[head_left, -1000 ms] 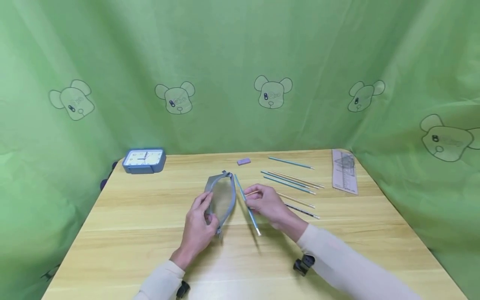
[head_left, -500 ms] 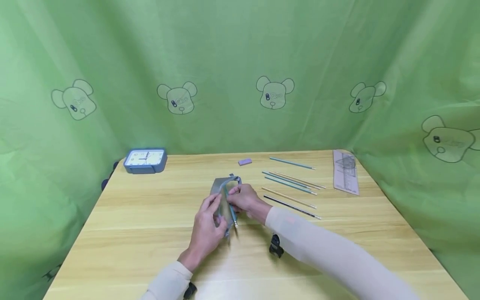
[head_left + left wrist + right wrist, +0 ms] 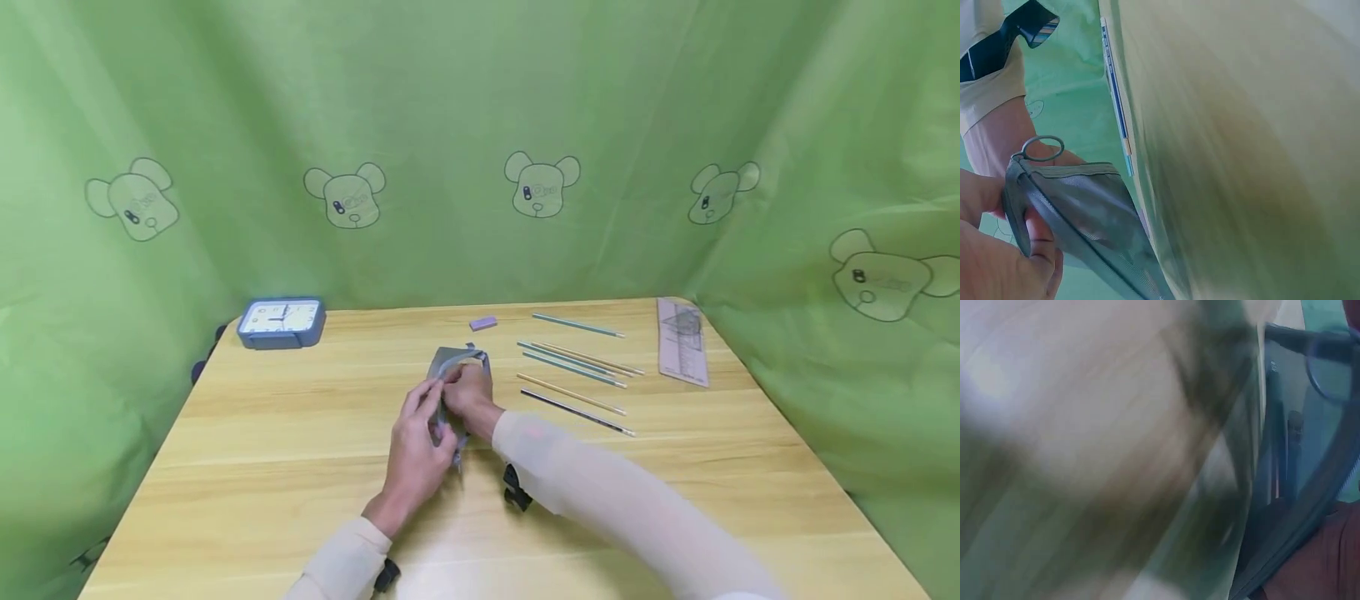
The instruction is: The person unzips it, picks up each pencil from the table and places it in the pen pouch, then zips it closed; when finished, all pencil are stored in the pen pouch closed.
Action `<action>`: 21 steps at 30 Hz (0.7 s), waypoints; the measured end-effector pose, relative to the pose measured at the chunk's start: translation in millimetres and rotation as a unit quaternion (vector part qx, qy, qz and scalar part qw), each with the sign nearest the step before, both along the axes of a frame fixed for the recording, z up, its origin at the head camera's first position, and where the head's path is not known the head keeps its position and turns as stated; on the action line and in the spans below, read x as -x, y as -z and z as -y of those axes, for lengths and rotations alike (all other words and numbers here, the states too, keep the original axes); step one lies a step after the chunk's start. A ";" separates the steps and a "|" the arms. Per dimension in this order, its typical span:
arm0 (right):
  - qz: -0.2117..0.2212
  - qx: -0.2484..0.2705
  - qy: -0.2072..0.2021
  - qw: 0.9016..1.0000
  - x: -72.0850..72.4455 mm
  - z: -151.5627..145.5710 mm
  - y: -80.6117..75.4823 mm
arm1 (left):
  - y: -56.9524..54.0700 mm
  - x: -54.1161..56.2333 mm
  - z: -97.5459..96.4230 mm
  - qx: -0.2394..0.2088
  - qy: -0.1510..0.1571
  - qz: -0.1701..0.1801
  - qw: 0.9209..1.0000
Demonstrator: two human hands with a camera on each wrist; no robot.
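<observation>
A grey mesh zip pencil pouch [image 3: 444, 359] lies near the middle of the table. My left hand [image 3: 418, 446] pinches its near left edge between thumb and fingers; the left wrist view shows the thumb and fingers on the zipped rim of the pouch [image 3: 1094, 206], beside a ring pull. My right hand [image 3: 470, 392] reaches into the mouth of the pouch. Its fingertips are hidden, and so is the blue pencil it carried. Through the mesh in the right wrist view, dark stick-like shapes [image 3: 1294, 450] show inside the pouch.
Right of the pouch lie several pencils: blue ones [image 3: 577, 325], a yellow one [image 3: 572, 394] and a black one [image 3: 577, 412]. A purple eraser [image 3: 483, 322] is behind it. A ruler set [image 3: 682, 342] lies far right, a blue clock [image 3: 282, 323] far left.
My right hand has moved left with the blue pencil, from beside the pouch into its mouth. The pencil has gone out of sight. The left hand keeps its grip, shifted slightly right.
</observation>
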State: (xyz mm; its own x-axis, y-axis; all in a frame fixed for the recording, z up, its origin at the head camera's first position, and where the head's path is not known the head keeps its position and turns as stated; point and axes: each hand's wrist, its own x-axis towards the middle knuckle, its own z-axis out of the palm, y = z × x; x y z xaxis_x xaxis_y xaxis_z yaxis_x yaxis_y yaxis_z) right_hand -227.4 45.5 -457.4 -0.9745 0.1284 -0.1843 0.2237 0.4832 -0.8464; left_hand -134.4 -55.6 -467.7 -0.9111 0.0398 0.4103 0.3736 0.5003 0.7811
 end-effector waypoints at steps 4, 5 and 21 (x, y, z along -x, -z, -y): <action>-0.014 -0.029 -0.044 0.999 -3.7 3.2 0.7 | 0.1 0.3 3.6 -0.007 -0.005 0.001 1.000; -0.014 -0.033 -0.061 0.997 -4.3 2.6 0.4 | 0.3 0.4 4.8 -0.008 -0.006 0.002 1.000; -0.160 -0.115 -0.191 0.962 -44.2 -88.7 -4.7 | 2.2 0.9 17.8 -0.019 -0.016 0.018 1.000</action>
State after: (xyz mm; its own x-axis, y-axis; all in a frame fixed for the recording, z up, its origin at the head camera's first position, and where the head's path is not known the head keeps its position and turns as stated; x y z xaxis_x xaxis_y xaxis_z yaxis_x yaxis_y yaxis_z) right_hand -183.2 134.2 -452.7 -0.9610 -0.2480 0.1225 -0.2604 0.6612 -0.7035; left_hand -135.4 -73.4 -469.8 -0.9259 -0.0052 0.3777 0.3287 0.4818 0.8123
